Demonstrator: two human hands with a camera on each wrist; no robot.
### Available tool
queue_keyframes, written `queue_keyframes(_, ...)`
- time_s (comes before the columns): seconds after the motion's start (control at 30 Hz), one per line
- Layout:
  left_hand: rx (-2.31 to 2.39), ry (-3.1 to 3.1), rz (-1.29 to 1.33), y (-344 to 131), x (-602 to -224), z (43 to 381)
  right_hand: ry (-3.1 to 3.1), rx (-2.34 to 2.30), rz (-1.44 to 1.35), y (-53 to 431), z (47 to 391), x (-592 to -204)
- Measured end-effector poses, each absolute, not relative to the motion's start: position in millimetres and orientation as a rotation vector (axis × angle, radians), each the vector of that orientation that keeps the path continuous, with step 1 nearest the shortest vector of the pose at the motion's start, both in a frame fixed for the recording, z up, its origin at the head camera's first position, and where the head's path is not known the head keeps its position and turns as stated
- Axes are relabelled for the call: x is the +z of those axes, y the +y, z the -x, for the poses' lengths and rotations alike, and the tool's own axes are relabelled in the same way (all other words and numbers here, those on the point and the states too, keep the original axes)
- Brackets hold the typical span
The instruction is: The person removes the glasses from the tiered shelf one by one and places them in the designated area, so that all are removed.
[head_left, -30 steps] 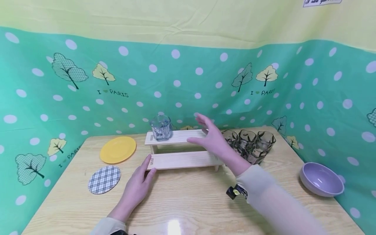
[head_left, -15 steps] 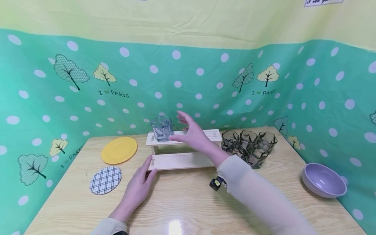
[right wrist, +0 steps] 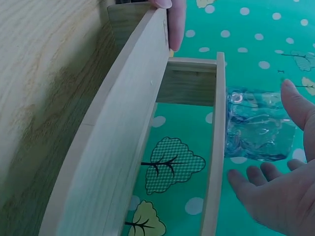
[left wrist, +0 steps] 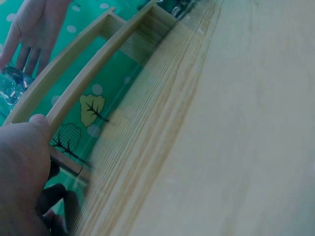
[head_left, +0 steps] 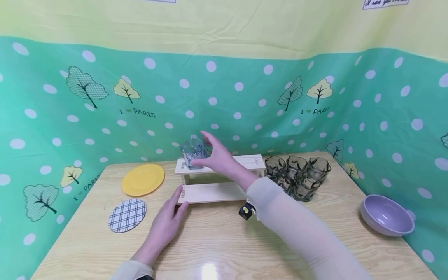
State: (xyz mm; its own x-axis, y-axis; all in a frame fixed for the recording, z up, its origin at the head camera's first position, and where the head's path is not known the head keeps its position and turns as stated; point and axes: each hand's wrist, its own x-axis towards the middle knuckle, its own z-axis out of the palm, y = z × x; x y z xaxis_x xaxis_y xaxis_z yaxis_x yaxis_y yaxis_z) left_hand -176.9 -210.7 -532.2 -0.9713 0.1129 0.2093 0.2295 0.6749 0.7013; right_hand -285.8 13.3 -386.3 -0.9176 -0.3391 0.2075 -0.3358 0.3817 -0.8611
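A two-tier wooden rack (head_left: 213, 193) stands on the table. At the left end of its upper board sits a clear bluish glass (head_left: 193, 152), also seen in the right wrist view as the glass (right wrist: 258, 124). My right hand (head_left: 220, 157) reaches to the glass's right side, thumb in front and fingers spread behind. In the right wrist view a gap shows between that hand (right wrist: 285, 189) and the glass. My left hand (head_left: 165, 221) holds the left end of the lower board, its thumb at the front edge; the left wrist view shows the thumb (left wrist: 38, 123) against the wood.
Several smoky dark glasses (head_left: 296, 177) cluster right of the rack. A purple bowl (head_left: 386, 215) is near the table's right edge. Left of the rack lie a yellow plate (head_left: 142, 179) and a checked round coaster (head_left: 127, 215). A green dotted curtain (head_left: 224, 97) hangs behind.
My right hand has moved left along the upper board, from near its right half to beside the clear glass. The left hand stays on the rack, and the glass has not moved.
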Motion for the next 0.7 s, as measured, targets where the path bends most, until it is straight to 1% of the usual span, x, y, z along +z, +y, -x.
queue_keyframes(0.5, -1.18, -2.723, 0.271, -209.1, -530.7, 175.3, 2.62, -1.596, 0.565, 2.5, 293.0, -395.1)
queue_keyframes(0.7, -1.18, -2.727, 0.264, -208.7, -531.0, 175.9, 2.623, -1.607, 0.58, 0.2, 294.1, -394.5)
